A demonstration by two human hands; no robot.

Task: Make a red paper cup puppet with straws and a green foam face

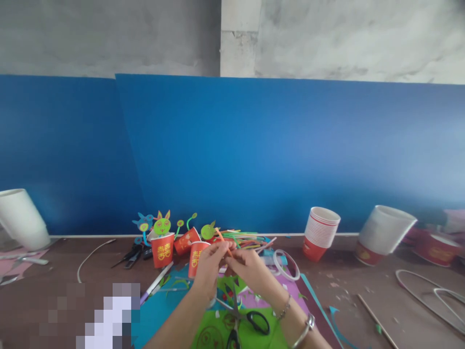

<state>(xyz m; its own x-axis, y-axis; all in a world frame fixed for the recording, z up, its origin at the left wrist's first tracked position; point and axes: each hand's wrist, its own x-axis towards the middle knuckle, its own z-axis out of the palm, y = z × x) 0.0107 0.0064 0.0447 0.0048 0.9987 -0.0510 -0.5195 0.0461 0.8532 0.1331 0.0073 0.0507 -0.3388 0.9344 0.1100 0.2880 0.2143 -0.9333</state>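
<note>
My left hand and my right hand meet over the middle of the table, fingers pinched together. Between them is a thin orange drinking straw, tilted with its upper end to the left. Its lower end is hidden by my fingers. Just behind my left hand stands a red paper cup, partly covered by it. Below my hands, black-handled scissors lie with blades apart on a green paper sheet that bears drawn outlines.
To the left, a red cup holds a green paper animal head. Behind my hands lies a pile of coloured straws. A tape roll sits right of them. Stacked paper cups stand farther right, beside a wooden stick.
</note>
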